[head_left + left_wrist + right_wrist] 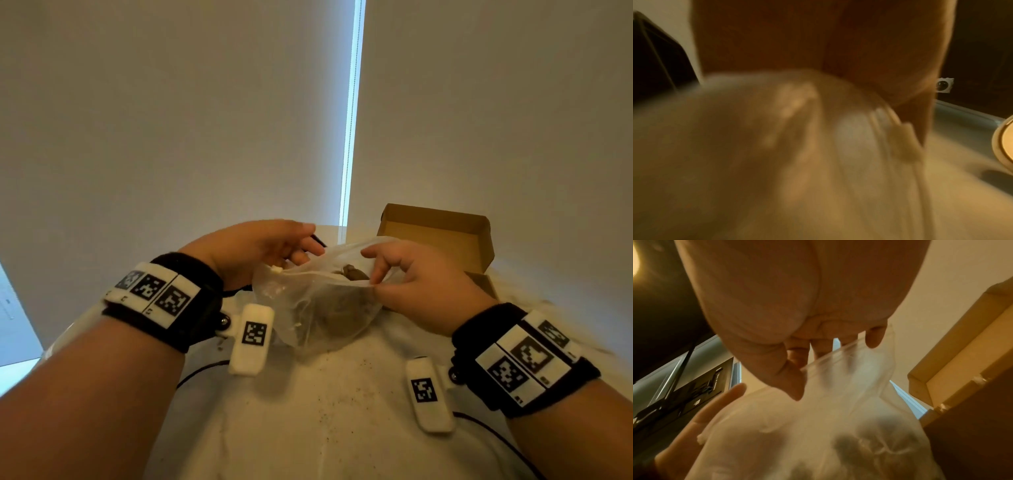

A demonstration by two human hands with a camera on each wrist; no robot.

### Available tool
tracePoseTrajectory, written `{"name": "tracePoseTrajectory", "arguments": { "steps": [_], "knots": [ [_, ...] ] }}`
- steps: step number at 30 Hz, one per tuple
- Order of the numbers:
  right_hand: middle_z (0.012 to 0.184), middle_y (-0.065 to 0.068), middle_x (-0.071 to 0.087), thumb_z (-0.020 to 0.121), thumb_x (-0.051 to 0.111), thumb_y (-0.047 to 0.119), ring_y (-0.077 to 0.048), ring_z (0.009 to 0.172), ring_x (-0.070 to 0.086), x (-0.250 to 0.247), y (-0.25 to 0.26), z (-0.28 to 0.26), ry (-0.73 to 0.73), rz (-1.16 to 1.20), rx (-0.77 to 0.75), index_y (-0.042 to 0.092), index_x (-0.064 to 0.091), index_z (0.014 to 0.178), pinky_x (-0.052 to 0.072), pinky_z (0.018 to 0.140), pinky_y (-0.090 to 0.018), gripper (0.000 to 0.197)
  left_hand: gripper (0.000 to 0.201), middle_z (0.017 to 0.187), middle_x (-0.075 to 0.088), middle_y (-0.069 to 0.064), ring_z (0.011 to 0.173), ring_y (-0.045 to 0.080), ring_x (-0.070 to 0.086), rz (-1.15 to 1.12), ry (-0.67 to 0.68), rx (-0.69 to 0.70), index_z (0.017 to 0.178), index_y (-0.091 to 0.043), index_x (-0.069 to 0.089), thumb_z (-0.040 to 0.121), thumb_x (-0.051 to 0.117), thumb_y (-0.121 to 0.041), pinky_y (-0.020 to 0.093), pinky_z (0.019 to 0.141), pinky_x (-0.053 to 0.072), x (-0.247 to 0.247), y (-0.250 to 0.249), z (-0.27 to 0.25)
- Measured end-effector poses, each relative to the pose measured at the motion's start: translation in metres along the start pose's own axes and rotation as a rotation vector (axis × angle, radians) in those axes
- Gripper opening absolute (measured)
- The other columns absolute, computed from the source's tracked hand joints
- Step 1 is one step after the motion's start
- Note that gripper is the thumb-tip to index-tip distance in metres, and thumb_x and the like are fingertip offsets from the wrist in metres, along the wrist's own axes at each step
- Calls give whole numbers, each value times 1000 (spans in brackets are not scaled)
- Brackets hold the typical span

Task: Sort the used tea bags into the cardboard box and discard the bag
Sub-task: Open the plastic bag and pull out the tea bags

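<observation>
While held, bag [318, 301] mouth upward.

text: none legible | wrist bands [161, 294] — square coded markers only, no words

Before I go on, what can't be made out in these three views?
- Count of dark used tea bags: head and right wrist views, blurred by the cloudy clear plastic bag.
- Brown cardboard box floor: head view, hidden behind bag and right hand.
- Left hand grip: left wrist view is motion-blurred; fingers partly behind the bag's rim.
</observation>
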State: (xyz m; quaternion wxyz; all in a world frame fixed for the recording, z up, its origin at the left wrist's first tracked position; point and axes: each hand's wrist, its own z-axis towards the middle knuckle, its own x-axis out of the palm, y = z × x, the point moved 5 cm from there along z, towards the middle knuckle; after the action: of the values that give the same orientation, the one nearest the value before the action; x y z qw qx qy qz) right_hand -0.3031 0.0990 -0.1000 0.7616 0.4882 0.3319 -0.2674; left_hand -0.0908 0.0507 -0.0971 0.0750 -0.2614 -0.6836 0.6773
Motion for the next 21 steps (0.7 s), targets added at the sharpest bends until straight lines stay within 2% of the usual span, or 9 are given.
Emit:
{"name": "tracePoseTrajectory", "arguments": {
  "steps": [4, 6, 8, 11, 13, 15, 17, 19, 21],
  "knots": [
    [123, 29, 59, 81, 73, 23, -3, 123, 47, 3, -1, -1, 128, -134, -24, 35, 62, 72, 39, 111, -51, 19, 86, 116, 64, 21, 96, 33, 61, 4, 310, -145, 126, 0, 64, 71, 72, -65, 39, 85, 53, 12, 4, -8],
    [109, 30, 60, 81, 70, 28, 1, 109, 50, 8, -3, -3, 234, -210, 2, 40, 61, 73, 38, 110, -53, 17, 81, 108, 69, 14, 88, 27, 63, 126, 227, -189, 119, -6, 69, 69, 72, -69, 37, 80, 53, 17, 3, -7],
    [108, 24, 60, 83, 65, 32, -7, 109, 51, 11, 1, -5, 283, -278, 13, 44, 60, 76, 37, 110, -50, 14, 59, 97, 74, 1, 81, 18, 69, 529, 99, -164, 104, -22, 73, 68, 73, -68, 33, 75, 55, 20, -2, -4],
    [96, 14, 61, 91, 55, 31, -5, 94, 50, 15, 10, -9, 326, -400, 5, 35, 59, 81, 23, 116, -48, 11, 18, 86, 73, -1, 78, 17, 69, 874, 44, -130, 84, -28, 71, 82, 71, -45, 32, 73, 55, 33, -6, -3],
    [87, 9, 63, 93, 54, 27, -4, 86, 51, 17, 15, -16, 429, -436, 31, 28, 60, 84, 16, 118, -49, 12, 13, 82, 68, 0, 71, 15, 61, 980, -97, -67, 81, -24, 66, 90, 61, -31, 29, 65, 49, 32, -11, 0],
    [81, 7, 63, 92, 56, 26, -6, 78, 56, 20, 19, -24, 555, -450, 57, 26, 61, 83, 35, 110, -43, 10, 14, 83, 63, 1, 68, 14, 55, 1003, -317, 44, 85, -20, 60, 95, 53, -27, 26, 59, 41, 22, -20, 2],
    [81, 7, 64, 90, 61, 31, -8, 73, 58, 23, 24, -30, 665, -432, 73, 28, 62, 83, 53, 84, -29, 8, 14, 81, 59, 0, 66, 13, 52, 958, -457, 149, 90, -19, 59, 97, 50, -28, 24, 55, 34, 13, -26, 1],
    [82, 9, 66, 88, 64, 46, -5, 73, 59, 20, 25, -34, 714, -383, 62, 31, 65, 86, 53, 75, -25, 14, 17, 76, 59, -4, 64, 11, 53, 895, -364, 162, 88, -19, 62, 96, 55, -32, 22, 55, 36, 13, -26, 1],
    [85, 12, 71, 79, 61, 66, -1, 76, 65, 10, 26, -33, 644, -271, 21, 34, 71, 90, 55, 80, -26, 35, 30, 67, 59, -8, 59, 6, 53, 671, -216, 163, 76, -18, 63, 92, 62, -44, 19, 57, 41, 15, -23, -2]
  ]
}}
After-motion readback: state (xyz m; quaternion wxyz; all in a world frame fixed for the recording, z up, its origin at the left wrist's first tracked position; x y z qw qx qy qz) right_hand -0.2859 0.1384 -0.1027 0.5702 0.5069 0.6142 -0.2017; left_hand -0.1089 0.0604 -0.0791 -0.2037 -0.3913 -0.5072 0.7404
